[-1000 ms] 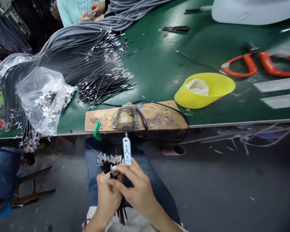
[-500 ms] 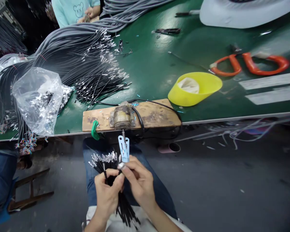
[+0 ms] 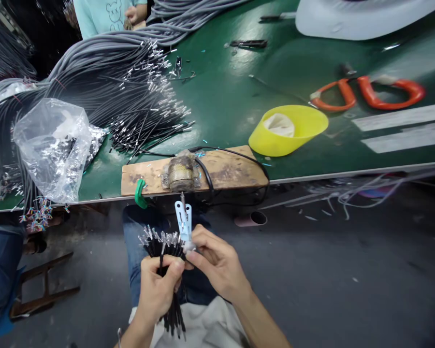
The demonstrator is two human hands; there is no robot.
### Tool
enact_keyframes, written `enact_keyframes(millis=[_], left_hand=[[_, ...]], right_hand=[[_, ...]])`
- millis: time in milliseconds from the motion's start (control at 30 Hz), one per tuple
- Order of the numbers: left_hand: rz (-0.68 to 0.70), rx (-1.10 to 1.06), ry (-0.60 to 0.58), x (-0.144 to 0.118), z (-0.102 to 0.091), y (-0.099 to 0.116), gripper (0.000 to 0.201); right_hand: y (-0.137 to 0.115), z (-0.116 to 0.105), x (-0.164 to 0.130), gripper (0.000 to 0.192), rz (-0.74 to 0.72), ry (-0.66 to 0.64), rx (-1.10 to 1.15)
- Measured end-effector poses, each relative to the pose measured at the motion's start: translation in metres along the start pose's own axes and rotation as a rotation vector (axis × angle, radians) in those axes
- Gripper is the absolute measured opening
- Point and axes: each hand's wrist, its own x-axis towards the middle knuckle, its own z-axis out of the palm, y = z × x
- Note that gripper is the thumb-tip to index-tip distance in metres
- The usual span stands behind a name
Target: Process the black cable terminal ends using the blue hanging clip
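My left hand [image 3: 161, 285] is closed around a bundle of short black cables [image 3: 168, 249]. Their silvery tips fan out above the fingers, and the lower ends hang below toward my lap. Close beside it, my right hand [image 3: 217, 263] is closed in a pinch at the bundle's right edge. What lies between its thumb and fingers is hidden. Just above that thumb, a greyish-white lump [image 3: 190, 246] sits at the lower end of a light-blue plastic clip [image 3: 183, 220]. A thin metal rod [image 3: 182, 199] runs from the clip up to a tape-wrapped holder [image 3: 181, 173].
The holder sits on a wooden board [image 3: 232, 169] at the table edge, beside a green clamp [image 3: 140, 193]. Grey cables [image 3: 105, 53] and a plastic bag [image 3: 54, 150] lie left. A yellow cup [image 3: 290, 137] and orange-handled pliers [image 3: 387, 94] lie right. A co-worker's hand [image 3: 132, 15] shows behind.
The lower ends of the cable bundle have swung left. My right thumb has come off a white spot by the clip, where the lump now shows. The whole view has shifted slightly.
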Motion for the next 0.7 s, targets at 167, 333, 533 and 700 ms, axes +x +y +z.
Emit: enact_keyframes(millis=[167, 333, 533, 700], left_hand=[[0.029, 0.079, 0.122, -0.004, 0.006, 0.001, 0.013], [0.051, 0.117, 0.181, -0.003, 0.008, 0.001, 0.008], [0.087, 0.039, 0.149, 0.004, 0.000, 0.005, 0.012], [0.082, -0.052, 0.108, 0.002, -0.002, 0.012, 0.005]], right_hand=[[0.000, 0.014, -0.004, 0.016, -0.008, 0.125, -0.033], [0.003, 0.016, -0.009, 0.018, -0.432, 0.334, -0.514], [0.002, 0.006, -0.006, 0.014, 0.032, 0.066, -0.097], [-0.003, -0.016, 0.013, 0.033, 0.486, -0.213, 0.178]])
